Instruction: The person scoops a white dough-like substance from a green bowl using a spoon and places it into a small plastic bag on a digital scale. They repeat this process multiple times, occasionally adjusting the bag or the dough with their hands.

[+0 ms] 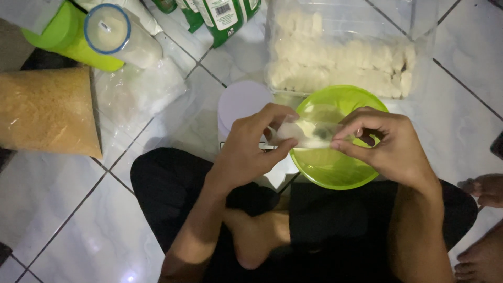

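Seated cross-legged on the white tiled floor (63,209), the person holds a small clear plastic bag (309,133) between both hands, just above a lime-green bowl (335,167) that rests by the knees. The left hand (251,149) has its grip closed on the bag's left end, thumb and fingers pinching the film; the right hand (385,144) pinches the right end in the same narrow way, so the bag is stretched between them over the bowl's near half. Something pale shows inside the bag, though what it is cannot be told. Beyond the bowl stands a large clear container (346,63) stacked with pale flat pieces, and a white round lid (241,102) lies just left of the bowl, partly behind the left hand. Farther left are a bag of golden crumbs (47,112), a clear bag of white powder (139,91), and a green jug (73,42) lying beside a clear tube with a blue rim (112,31); green packets (220,15) stand at the top. Another person's bare feet (482,225) are at the right edge. The risk, as I judge it, is the thin film: pulled too hard between two pinches it could tear or slip free, and the contents would drop. Most would land in the bowl, but a tilt toward the lap would spill onto the dark trousers (173,183) or the tiles. The dim light also makes the bag's opening hard to see.
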